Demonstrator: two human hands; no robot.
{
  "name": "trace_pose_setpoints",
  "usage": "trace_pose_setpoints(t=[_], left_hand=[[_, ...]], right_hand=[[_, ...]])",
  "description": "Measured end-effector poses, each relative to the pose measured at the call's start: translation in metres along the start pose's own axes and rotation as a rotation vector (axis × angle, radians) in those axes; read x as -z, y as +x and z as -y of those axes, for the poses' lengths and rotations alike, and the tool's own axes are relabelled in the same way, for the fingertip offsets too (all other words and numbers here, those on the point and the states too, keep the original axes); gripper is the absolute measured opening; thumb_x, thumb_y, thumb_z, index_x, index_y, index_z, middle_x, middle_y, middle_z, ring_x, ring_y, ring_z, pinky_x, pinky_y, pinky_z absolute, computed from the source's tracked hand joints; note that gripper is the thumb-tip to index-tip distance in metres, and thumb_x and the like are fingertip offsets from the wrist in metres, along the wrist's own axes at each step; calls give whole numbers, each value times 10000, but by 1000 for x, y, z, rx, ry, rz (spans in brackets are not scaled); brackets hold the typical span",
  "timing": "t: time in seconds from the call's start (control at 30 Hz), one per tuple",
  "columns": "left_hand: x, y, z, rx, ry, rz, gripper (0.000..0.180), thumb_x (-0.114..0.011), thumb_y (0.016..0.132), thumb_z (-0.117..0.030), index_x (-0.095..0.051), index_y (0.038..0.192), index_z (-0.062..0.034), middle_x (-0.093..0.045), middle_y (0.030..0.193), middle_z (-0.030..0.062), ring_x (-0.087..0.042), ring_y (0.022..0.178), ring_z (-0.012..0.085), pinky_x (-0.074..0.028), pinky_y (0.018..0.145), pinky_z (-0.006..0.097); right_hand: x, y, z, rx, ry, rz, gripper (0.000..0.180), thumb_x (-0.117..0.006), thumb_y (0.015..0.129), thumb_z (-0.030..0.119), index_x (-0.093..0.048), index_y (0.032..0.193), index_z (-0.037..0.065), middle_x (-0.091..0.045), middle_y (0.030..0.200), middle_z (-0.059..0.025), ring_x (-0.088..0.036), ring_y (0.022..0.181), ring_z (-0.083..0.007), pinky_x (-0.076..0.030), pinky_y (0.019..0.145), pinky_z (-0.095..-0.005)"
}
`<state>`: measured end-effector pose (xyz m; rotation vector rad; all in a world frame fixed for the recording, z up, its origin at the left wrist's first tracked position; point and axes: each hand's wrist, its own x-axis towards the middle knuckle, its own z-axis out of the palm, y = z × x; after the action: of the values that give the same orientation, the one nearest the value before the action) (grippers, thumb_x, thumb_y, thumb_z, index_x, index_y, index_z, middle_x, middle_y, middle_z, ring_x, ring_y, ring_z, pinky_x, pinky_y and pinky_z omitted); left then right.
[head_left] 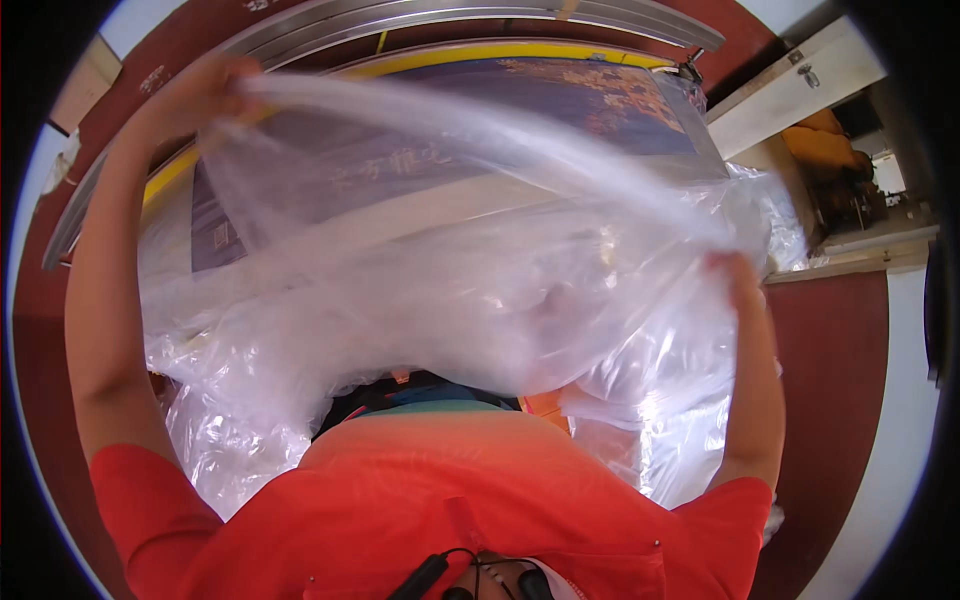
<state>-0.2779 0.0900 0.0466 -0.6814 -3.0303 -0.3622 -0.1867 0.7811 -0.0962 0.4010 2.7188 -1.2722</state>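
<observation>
A large clear plastic sheet (480,285) stretches between my two raised hands, its upper edge drawn into a slanting band. My left hand (222,90), up at the far left, is closed on one end of that edge. Lower and to the right, my right hand (735,275) grips the other end; motion blurs its fingers. Through the film shows a dark blue printed panel (420,140) with orange blossom-like patterns and pale lettering. More of the film hangs in shiny folds below my hands, on both sides of my body.
Behind the panel runs a yellow strip (480,52), and beyond it a curved-looking metal rail (450,18). At the right a white door (795,85) stands ajar beside a doorway with orange and dark items. The wall (830,370) is dark red low down.
</observation>
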Motion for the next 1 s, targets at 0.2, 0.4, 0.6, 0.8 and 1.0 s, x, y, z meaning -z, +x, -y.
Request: trace_pose_setpoints(t=[0.2, 0.4, 0.6, 0.8, 1.0], left_hand=[[43, 6, 75, 479, 237, -918, 285, -520, 706, -118, -540, 988, -82, -547, 899, 175, -518, 881, 291, -392, 773, 359], [-65, -71, 158, 678, -46, -340, 304, -440, 778, -220, -504, 1001, -24, -562, 877, 136, -537, 813, 285, -421, 709, 346], [-55, -180, 135, 526, -521, -524, 232, -434, 815, -201, -551, 969, -71, -573, 927, 46, -526, 895, 161, -394, 798, 253], [2, -323, 180, 697, 907, 92, 201, -466, 723, -111, -586, 884, -97, -565, 974, 68, -408, 1092, 220, -233, 958, 384], [-83, -259, 179, 752, -30, -118, 409, -430, 810, -256, -399, 1169, -62, -378, 1201, 182, -343, 1118, 325, -276, 930, 373]], right_hand=[[27, -8, 160, 840, -119, -1049, 389, -417, 753, -10, -393, 1141, 3, -427, 1141, -154, -454, 997, -245, -395, 838, -314], [-107, -14, 106, 224, -1192, 695, 407, -476, 775, 299, -476, 1098, 52, -479, 1113, -150, -445, 1032, -290, -342, 871, -361], [-200, 27, 263, 400, -158, 443, 390, -509, 760, 409, -572, 921, 60, -544, 950, -191, -474, 970, -300, -350, 847, -378], [-264, 78, 242, 741, -857, -178, 588, -373, 780, 516, -326, 1235, 146, -285, 1285, -129, -254, 1178, -335, -199, 939, -469], [-275, 48, 254, 552, -922, -93, 585, -320, 806, 505, -225, 1286, 184, -164, 1346, -78, -123, 1239, -282, -106, 955, -496]])
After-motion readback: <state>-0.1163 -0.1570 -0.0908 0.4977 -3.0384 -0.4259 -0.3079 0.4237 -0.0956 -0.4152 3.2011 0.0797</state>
